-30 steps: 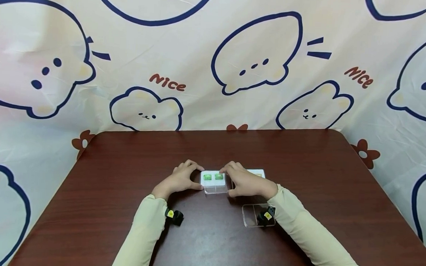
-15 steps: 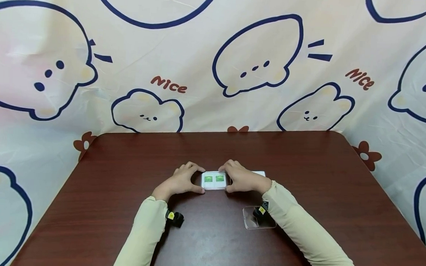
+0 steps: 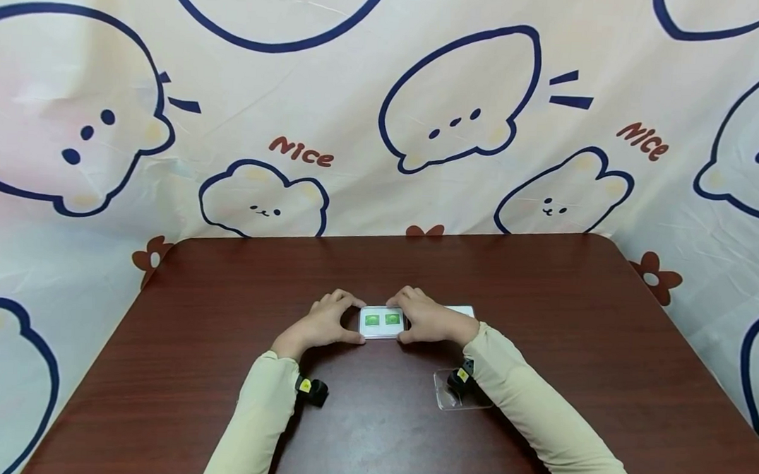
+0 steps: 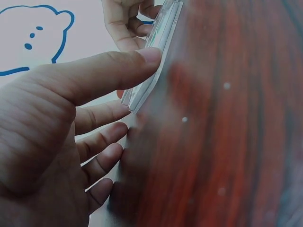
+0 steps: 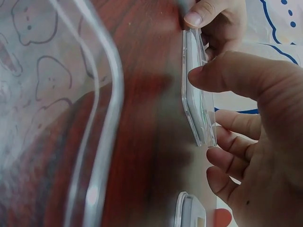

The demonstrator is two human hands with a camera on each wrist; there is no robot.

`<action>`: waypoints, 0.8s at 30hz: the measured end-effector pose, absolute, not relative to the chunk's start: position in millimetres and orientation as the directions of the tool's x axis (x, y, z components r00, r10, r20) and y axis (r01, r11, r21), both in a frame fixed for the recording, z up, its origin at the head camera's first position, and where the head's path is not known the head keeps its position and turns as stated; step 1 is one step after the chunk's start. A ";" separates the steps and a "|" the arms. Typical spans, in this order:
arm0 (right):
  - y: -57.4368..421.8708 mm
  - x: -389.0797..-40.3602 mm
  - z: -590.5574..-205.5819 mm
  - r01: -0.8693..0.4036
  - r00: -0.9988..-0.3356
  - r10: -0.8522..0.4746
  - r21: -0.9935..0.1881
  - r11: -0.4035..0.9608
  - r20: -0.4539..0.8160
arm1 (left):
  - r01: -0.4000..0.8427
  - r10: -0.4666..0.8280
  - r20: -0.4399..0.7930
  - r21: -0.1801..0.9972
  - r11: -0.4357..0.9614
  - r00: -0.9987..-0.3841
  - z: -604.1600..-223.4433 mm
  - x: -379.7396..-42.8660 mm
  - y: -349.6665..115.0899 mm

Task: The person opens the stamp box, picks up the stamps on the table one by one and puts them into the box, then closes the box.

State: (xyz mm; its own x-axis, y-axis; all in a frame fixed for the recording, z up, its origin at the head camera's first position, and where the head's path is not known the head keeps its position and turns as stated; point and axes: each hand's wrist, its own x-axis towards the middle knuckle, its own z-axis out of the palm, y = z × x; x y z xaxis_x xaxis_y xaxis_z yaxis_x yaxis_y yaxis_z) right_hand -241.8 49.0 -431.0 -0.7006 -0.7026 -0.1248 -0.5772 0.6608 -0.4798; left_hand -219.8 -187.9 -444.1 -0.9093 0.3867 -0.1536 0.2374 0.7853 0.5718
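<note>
A flat clear plastic case (image 3: 382,331) with a white inside and two green squares lies on the brown table. My left hand (image 3: 320,324) grips its left end, thumb (image 4: 152,56) on the near edge and fingers toward the far side. At the opposite end my right hand (image 3: 433,320) pinches the case in the same way, its thumb (image 5: 201,78) against the near edge. From the side, in the right wrist view, a clear cover (image 5: 208,106) lies along the white part of the case. Whether that cover is fully seated cannot be told.
A second white case (image 3: 462,310) lies behind my right hand, partly hidden. Nearer the front right, a loose clear plastic lid or tray (image 3: 446,401) sits below my right wrist. The table (image 3: 371,427) ends at a patterned cloth backdrop (image 3: 360,88).
A clear part that stuck out in front of the white inside now lines up over it. My right hand has moved slightly left and its forearm inward; the left has barely moved.
</note>
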 end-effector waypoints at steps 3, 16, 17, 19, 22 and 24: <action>48.7 -242.1 -432.2 -0.573 -0.701 -0.701 -0.483 0.662 -0.129 | 0.238 0.387 -0.152 0.573 0.784 -0.910 -444.6 -219.9 -188.4; 47.5 -244.0 -434.6 -0.571 -0.703 -0.697 -0.470 0.673 -0.143 | 0.240 0.384 -0.147 0.569 0.787 -0.912 -446.2 -220.4 -188.3; 47.5 -244.1 -434.7 -0.569 -0.704 -0.695 -0.469 0.675 -0.147 | 0.238 0.383 -0.148 0.569 0.787 -0.912 -446.2 -220.3 -188.3; 47.5 -244.2 -435.0 -0.565 -0.706 -0.692 -0.467 0.680 -0.153 | 0.238 0.383 -0.148 0.570 0.787 -0.912 -446.0 -220.1 -188.1; 47.8 -244.1 -434.6 -0.561 -0.707 -0.689 -0.468 0.683 -0.158 | 0.238 0.383 -0.150 0.565 0.790 -0.912 -445.6 -219.8 -187.7; 48.0 -244.1 -434.3 -0.558 -0.707 -0.689 -0.472 0.683 -0.160 | 0.240 0.380 -0.150 0.556 0.796 -0.913 -445.1 -219.5 -187.5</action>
State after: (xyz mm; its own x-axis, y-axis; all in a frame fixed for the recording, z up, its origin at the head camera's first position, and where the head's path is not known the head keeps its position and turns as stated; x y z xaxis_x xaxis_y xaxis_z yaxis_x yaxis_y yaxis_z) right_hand -244.1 48.0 -434.3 -0.7073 -0.6886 -0.1598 -0.5579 0.6826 -0.4721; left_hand -219.5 -187.5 -445.1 -0.9128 0.3800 -0.1499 0.2398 0.7955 0.5564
